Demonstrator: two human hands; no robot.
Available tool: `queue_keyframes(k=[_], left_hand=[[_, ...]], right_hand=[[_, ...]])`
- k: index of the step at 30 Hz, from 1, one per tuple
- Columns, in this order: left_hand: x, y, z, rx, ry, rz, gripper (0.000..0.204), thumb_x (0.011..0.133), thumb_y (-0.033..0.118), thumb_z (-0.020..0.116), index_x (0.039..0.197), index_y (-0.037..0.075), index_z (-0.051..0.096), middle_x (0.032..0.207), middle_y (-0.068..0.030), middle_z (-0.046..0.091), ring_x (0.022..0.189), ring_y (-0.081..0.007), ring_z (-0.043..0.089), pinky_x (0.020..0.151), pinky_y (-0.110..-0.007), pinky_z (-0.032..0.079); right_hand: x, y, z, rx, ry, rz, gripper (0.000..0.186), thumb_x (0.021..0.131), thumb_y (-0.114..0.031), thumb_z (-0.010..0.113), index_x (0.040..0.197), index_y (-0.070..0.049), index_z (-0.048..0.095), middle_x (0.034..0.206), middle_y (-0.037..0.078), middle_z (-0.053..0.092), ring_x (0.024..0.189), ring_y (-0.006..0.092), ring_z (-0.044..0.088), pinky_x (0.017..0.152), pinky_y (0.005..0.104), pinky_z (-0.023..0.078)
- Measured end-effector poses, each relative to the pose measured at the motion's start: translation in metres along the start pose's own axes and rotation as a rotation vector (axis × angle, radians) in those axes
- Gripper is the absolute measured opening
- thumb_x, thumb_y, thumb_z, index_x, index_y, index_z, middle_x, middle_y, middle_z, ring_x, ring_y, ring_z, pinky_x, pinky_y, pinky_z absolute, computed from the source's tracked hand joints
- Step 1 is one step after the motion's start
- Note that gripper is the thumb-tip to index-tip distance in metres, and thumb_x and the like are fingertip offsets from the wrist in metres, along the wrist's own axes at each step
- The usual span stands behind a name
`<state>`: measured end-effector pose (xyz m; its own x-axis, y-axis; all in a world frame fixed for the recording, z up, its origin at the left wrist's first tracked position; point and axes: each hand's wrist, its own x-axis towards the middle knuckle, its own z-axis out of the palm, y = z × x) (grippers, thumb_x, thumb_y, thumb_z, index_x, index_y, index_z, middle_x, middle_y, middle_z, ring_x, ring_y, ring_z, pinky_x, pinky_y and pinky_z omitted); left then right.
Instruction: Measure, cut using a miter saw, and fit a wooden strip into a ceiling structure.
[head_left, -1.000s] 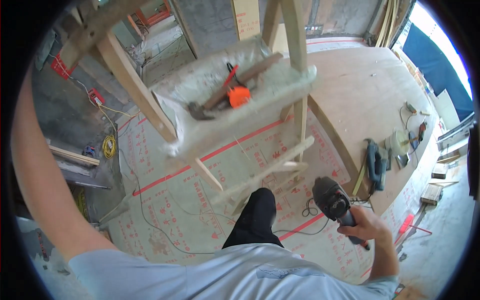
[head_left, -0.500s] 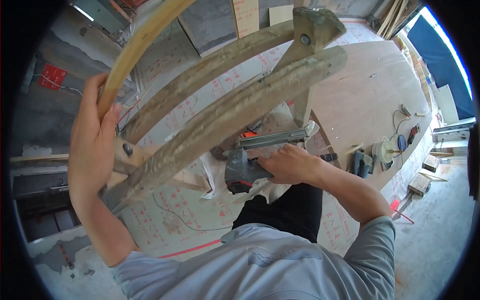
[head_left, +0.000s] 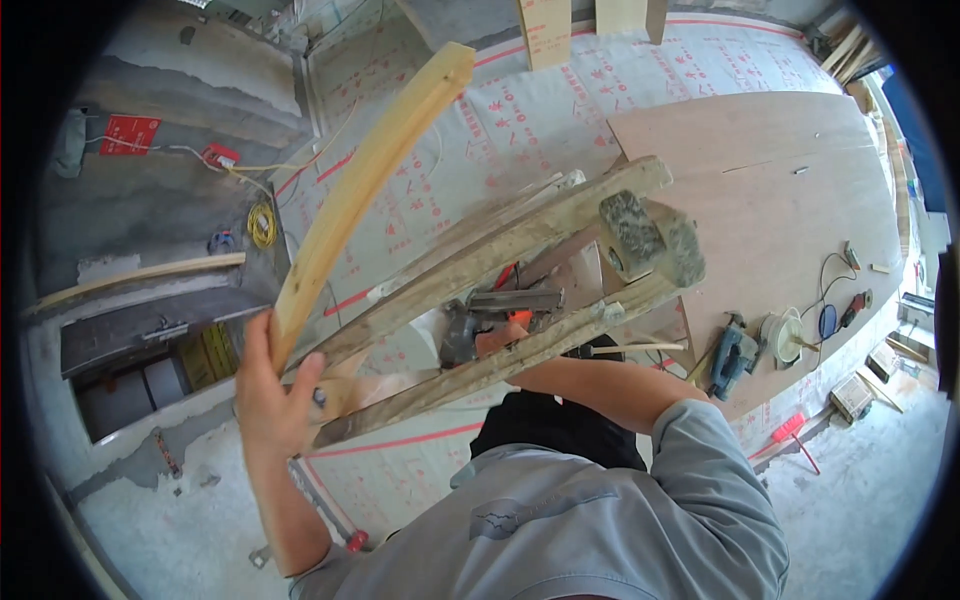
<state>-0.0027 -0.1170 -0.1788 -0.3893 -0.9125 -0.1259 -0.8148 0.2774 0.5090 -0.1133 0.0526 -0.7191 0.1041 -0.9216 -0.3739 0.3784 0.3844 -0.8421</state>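
nail gun (head_left: 459, 332) has moved between wooden trestle (head_left: 500, 256) rails; right hand (head_left: 493, 343) beside it, mostly hidden, can't tell grip. left hand (head_left: 268, 395) clasps batten (head_left: 362, 205) low; top-heavy, could slip.

Left fingers (head_left: 257, 342) around a slanting pale wooden strip (head_left: 365, 185)

"What's in the left hand (head_left: 270, 390)?"
"A pale, clean wooden strip (head_left: 365, 190), gripped at its lower end and slanting up to the right. It looks bowed in this wide view."
"And the right hand (head_left: 492, 343)?"
"A dark power tool (head_left: 459, 332) with a long metal bar, partly hidden, seen between the rails of a weathered wooden frame (head_left: 500, 255)."
"How's the frame?"
"Stained, bolted near the left hand, rails slanting up rightward."
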Motion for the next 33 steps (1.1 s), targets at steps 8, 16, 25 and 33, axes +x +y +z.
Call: queue_keyframes(k=[8,16,25,33], left_hand=[[-0.03,-0.02,-0.023,0.233,0.026,-0.115,0.051,0.089,0.019,0.067,0.132,0.001,0.046,0.119,-0.0233,0.058,0.109,-0.0443,0.057,0.091,-0.048,0.045],[-0.019,-0.02,-0.026,0.107,-0.02,-0.023,0.055,0.087,0.019,0.07,0.132,0.001,0.044,0.119,-0.0239,0.057,0.109,-0.0443,0.056,0.09,-0.05,0.045],[-0.023,-0.035,-0.026,0.042,-0.101,0.065,0.054,0.087,0.022,0.071,0.13,0.001,0.045,0.112,-0.02,0.056,0.103,-0.0412,0.058,0.084,-0.049,0.047],[-0.015,-0.039,-0.028,-0.038,-0.15,0.098,0.058,0.088,0.025,0.071,0.134,0.002,0.044,0.112,-0.0197,0.056,0.102,-0.0411,0.058,0.084,-0.05,0.046]], right_hand=[[-0.031,-0.122,0.047,-0.833,-0.12,-0.17,0.017,0.092,-0.029,0.057,0.102,-0.015,0.061,0.097,0.005,0.058,0.103,0.0267,0.053,0.089,0.0436,0.043],[-0.005,-0.227,0.006,-1.559,0.227,-0.158,0.023,0.085,-0.027,0.061,0.101,-0.011,0.065,0.104,0.009,0.06,0.101,0.0295,0.057,0.088,0.0448,0.044],[0.086,-0.206,-0.031,-1.78,0.402,-0.413,0.033,0.087,-0.021,0.057,0.118,-0.009,0.066,0.123,0.01,0.063,0.116,0.028,0.058,0.097,0.0417,0.043],[0.058,-0.215,-0.086,-1.791,0.336,-0.347,0.033,0.088,-0.02,0.057,0.118,-0.009,0.066,0.124,0.01,0.063,0.116,0.0277,0.057,0.098,0.0414,0.043]])
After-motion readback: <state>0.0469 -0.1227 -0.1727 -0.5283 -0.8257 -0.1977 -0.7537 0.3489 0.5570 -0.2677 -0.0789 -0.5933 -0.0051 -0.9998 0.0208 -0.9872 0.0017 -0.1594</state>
